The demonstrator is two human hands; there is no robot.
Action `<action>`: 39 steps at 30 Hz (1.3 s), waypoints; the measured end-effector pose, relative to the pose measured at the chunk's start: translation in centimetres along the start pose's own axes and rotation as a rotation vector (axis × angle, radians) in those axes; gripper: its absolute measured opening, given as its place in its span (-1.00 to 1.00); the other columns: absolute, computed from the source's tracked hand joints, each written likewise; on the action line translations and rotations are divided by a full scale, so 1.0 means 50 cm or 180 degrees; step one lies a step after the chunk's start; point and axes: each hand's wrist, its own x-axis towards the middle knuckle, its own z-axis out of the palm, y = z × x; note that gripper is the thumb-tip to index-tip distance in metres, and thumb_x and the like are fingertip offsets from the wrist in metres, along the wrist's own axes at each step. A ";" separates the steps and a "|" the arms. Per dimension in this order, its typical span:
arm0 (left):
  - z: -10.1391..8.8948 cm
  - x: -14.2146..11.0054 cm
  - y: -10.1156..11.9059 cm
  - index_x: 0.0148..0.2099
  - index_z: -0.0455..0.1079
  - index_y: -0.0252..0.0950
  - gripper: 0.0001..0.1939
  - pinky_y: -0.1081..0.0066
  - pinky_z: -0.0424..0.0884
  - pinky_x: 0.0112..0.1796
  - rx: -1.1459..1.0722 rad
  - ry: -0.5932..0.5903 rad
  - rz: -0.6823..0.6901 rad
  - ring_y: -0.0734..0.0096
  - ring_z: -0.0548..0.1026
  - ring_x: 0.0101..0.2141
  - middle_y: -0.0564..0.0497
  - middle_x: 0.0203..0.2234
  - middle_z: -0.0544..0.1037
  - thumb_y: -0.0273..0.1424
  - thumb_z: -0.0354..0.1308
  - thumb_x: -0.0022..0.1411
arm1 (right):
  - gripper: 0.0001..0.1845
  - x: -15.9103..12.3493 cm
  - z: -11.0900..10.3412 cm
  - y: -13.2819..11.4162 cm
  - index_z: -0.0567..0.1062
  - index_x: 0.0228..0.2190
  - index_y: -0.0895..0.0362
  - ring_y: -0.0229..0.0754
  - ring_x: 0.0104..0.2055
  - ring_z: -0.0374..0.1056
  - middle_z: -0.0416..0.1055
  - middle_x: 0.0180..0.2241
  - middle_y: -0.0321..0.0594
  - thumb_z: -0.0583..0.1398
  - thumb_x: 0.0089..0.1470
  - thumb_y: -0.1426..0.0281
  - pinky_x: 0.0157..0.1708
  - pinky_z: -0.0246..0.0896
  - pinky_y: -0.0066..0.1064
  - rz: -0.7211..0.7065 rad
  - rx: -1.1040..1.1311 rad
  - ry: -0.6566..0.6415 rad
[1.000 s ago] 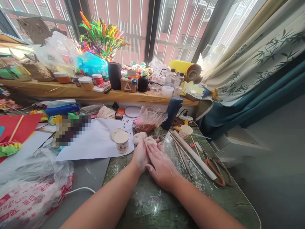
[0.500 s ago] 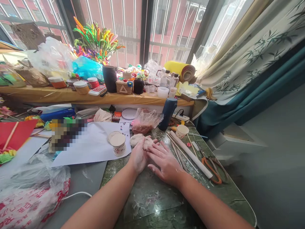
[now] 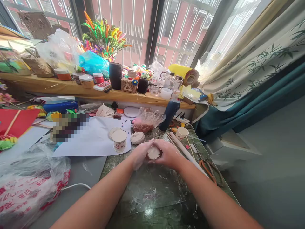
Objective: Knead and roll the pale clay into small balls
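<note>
Both hands are wrapped round the pale lump, left hand (image 3: 141,155) on one side, right hand (image 3: 168,152) on the other. It's over the table (image 3: 152,194); can't tell if it's touching. Looks light, soft, maybe crumbly, so I'd cup the sides with whole palms, no fingertip digging. Another lump (image 3: 137,138) sits just beyond.

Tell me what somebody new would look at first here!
Probably the bright bunch of fuzzy stems, standing before the window at the back. Next might come the yellow roll on the ledge, to the right of that bunch. Near the middle, the left hand and right hand cup a pale, doughy lump at the dark green table.
</note>
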 end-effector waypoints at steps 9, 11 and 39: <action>-0.012 -0.003 0.005 -0.07 0.56 -0.31 -0.52 0.31 0.44 -0.17 0.0283 0.0017 0.0400 0.12 0.59 -0.21 -0.14 -0.25 0.66 0.01 0.22 0.25 | -0.16 -0.012 0.083 -0.011 0.42 0.12 0.05 0.10 0.15 0.39 0.37 0.17 0.00 0.50 -0.19 0.18 0.11 0.35 -0.09 0.0723 0.2431 0.1043; -0.021 0.005 -0.004 -0.08 0.58 -0.31 -0.49 0.31 0.44 -0.13 0.0321 0.0166 0.0482 0.11 0.59 -0.19 -0.15 -0.26 0.66 0.05 0.17 0.28 | -0.20 -0.014 0.093 -0.009 0.45 0.10 0.04 0.13 0.19 0.36 0.38 0.16 -0.01 0.50 -0.19 0.17 0.16 0.29 -0.06 0.0701 0.2730 0.1121; -0.010 0.009 -0.008 -0.12 0.61 -0.28 -0.78 0.32 0.44 0.01 0.1501 0.0457 0.0979 0.18 0.58 -0.13 -0.10 -0.18 0.67 -0.39 0.38 0.15 | -0.35 -0.040 0.080 -0.012 0.35 0.24 0.02 0.09 0.26 0.31 0.38 0.23 -0.03 0.29 0.13 0.27 0.26 0.18 0.05 0.1037 0.2044 0.1161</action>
